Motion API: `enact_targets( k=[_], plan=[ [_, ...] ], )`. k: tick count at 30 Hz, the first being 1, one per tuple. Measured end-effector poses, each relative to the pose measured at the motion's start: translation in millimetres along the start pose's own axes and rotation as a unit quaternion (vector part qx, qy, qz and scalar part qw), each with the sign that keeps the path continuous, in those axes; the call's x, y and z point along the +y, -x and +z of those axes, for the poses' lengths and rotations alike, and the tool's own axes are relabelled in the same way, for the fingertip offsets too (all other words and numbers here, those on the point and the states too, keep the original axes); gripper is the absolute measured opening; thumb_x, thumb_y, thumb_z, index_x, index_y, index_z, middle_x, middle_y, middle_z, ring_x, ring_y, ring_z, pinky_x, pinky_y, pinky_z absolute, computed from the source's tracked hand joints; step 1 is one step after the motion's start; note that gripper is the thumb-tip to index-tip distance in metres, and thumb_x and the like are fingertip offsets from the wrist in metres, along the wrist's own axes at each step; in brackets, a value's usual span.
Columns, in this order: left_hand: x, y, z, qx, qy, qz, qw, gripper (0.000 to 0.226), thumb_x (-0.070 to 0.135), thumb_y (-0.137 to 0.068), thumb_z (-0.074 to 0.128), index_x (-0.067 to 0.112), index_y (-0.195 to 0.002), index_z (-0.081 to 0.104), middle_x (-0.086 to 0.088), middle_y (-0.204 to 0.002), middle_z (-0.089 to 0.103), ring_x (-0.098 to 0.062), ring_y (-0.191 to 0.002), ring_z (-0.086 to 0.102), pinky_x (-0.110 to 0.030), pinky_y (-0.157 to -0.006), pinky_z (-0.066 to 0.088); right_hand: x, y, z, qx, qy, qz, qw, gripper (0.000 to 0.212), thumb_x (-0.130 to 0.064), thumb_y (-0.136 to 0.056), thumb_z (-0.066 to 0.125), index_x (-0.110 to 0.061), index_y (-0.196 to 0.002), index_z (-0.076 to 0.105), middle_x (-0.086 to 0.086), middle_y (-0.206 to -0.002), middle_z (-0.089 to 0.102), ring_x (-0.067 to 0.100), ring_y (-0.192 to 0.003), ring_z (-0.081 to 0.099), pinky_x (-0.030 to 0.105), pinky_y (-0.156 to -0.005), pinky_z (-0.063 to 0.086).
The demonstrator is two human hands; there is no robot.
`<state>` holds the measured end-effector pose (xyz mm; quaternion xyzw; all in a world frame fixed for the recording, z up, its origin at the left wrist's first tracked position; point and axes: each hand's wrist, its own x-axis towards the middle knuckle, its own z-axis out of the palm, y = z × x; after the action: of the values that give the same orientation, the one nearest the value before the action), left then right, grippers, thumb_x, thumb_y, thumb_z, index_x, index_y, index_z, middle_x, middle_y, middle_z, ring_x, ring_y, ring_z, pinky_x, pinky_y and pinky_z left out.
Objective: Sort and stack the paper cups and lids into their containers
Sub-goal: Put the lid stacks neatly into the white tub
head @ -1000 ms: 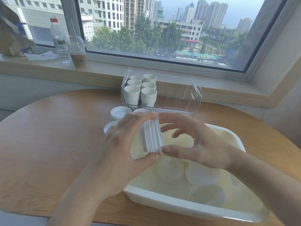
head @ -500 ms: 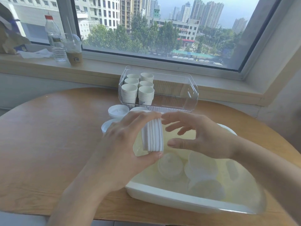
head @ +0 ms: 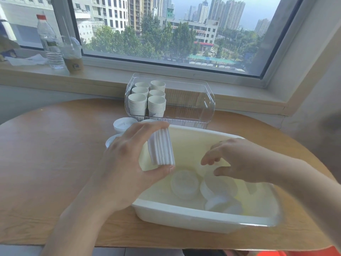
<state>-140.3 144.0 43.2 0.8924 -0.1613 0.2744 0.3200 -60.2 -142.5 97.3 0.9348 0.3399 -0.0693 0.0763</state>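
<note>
My left hand grips a stack of white lids on edge, between thumb and fingers, over the left end of the white tub. My right hand hovers over the tub with loosely curled fingers and holds nothing. Several loose translucent lids lie in the tub below it. Stacks of white paper cups stand in the left half of a clear plastic container at the table's far side. More white lids sit on the table beside the tub's far left corner.
The round wooden table stands under a windowsill. On the sill at the left are a water bottle, a plastic drink cup and crumpled paper.
My right hand has let go of the lid stack and dropped to the right, over the loose lids in the tub. My left hand still holds the stack in about the same place.
</note>
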Motion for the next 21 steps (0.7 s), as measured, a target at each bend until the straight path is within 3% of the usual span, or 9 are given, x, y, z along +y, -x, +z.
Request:
enact_targets(
  k=[3, 5, 8, 11, 13, 16, 21],
  plan=[
    [1.7, -2.4, -2.1, -0.002, 0.004, -0.015, 1.000, 0.076, 0.069, -0.073, 0.075, 0.063, -0.141, 0.043, 0.035, -0.140, 0.048, -0.006, -0.114, 0.058, -0.045, -0.091, 0.055, -1.6, -3.4, 7.0, -0.012, 0.025, 0.003, 1.000, 0.033, -0.041, -0.098, 0.067, -0.045, -0.131, 0.063, -0.026, -0.105, 0.058, -0.002, -0.095, 0.049, 0.026, -0.093, 0.044],
    [4.3, -3.7, -3.4, -0.001, 0.003, -0.022, 1.000, 0.075, 0.069, -0.072, 0.074, 0.064, -0.140, 0.042, 0.036, -0.139, 0.048, -0.008, -0.116, 0.058, -0.047, -0.095, 0.053, -2.7, -4.7, 11.9, 0.002, 0.033, 0.010, 0.999, 0.034, -0.043, -0.099, 0.066, -0.047, -0.132, 0.062, -0.026, -0.115, 0.059, -0.001, -0.093, 0.048, 0.025, -0.087, 0.041],
    [9.6, -5.1, -4.9, 0.004, 0.000, -0.027, 1.000, 0.075, 0.066, -0.071, 0.076, 0.061, -0.139, 0.043, 0.039, -0.135, 0.046, 0.004, -0.114, 0.051, -0.043, -0.096, 0.047, -2.2, -5.8, 16.0, 0.067, 0.026, 0.022, 0.997, 0.035, -0.042, -0.101, 0.063, -0.049, -0.135, 0.060, -0.027, -0.135, 0.057, 0.003, -0.106, 0.059, 0.022, -0.082, 0.032],
    [14.5, -6.1, -7.3, 0.008, -0.001, -0.040, 0.999, 0.075, 0.057, -0.075, 0.087, 0.057, -0.137, 0.046, 0.040, -0.129, 0.049, 0.006, -0.112, 0.049, -0.039, -0.094, 0.043, -1.2, -9.1, 20.7, 0.060, 0.044, 0.034, 0.997, 0.037, -0.041, -0.104, 0.057, -0.047, -0.141, 0.057, -0.023, -0.139, 0.060, 0.009, -0.120, 0.060, 0.025, -0.088, 0.039],
    [18.8, -7.2, -9.9, 0.008, -0.005, -0.046, 0.999, 0.075, 0.055, -0.073, 0.085, 0.058, -0.136, 0.046, 0.037, -0.127, 0.050, 0.000, -0.113, 0.052, -0.037, -0.093, 0.043, -0.9, -12.0, 24.3, 0.020, 0.078, 0.040, 0.996, 0.039, -0.041, -0.105, 0.053, -0.045, -0.144, 0.054, -0.018, -0.136, 0.063, 0.015, -0.124, 0.060, 0.032, -0.099, 0.045],
    [24.9, -9.8, -13.6, 0.011, -0.007, -0.053, 0.999, 0.074, 0.058, -0.070, 0.081, 0.059, -0.135, 0.046, 0.034, -0.131, 0.050, 0.000, -0.109, 0.052, -0.039, -0.091, 0.046, -1.7, -13.9, 24.3, -0.022, 0.114, 0.046, 0.992, 0.038, -0.044, -0.104, 0.051, -0.044, -0.142, 0.053, -0.012, -0.127, 0.067, 0.019, -0.119, 0.063, 0.036, -0.096, 0.047],
    [35.4, -14.4, -15.0, 0.004, 0.019, -0.062, 0.998, 0.073, 0.062, -0.072, 0.080, 0.058, -0.135, 0.045, 0.031, -0.130, 0.052, 0.002, -0.111, 0.051, -0.050, -0.101, 0.050, -5.7, -10.8, 18.1, 0.015, 0.077, 0.042, 0.996, 0.025, -0.045, -0.102, 0.055, -0.042, -0.125, 0.064, -0.013, -0.107, 0.071, 0.018, -0.103, 0.064, 0.032, -0.086, 0.048]
  ],
)
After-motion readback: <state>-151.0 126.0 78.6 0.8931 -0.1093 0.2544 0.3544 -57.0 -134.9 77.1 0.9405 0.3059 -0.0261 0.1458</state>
